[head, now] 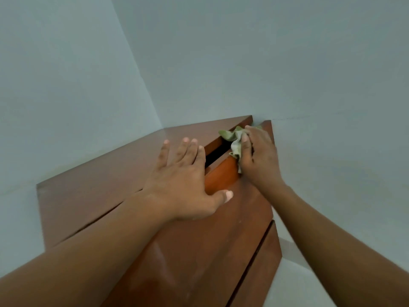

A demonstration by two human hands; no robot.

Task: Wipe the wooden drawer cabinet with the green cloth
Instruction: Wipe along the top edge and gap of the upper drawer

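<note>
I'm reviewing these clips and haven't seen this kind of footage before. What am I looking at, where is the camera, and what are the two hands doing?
There is no machine here: a person wears one wide-angle camera on the head, looking forward and down at their own bare hands. In front stands a reddish-brown wooden drawer cabinet set into a corner of pale walls. The top drawer is pulled slightly open. The right hand presses a crumpled green cloth against the drawer's far end. The left hand lies flat and open across the cabinet top, thumb at the drawer front, holding nothing.
</note>
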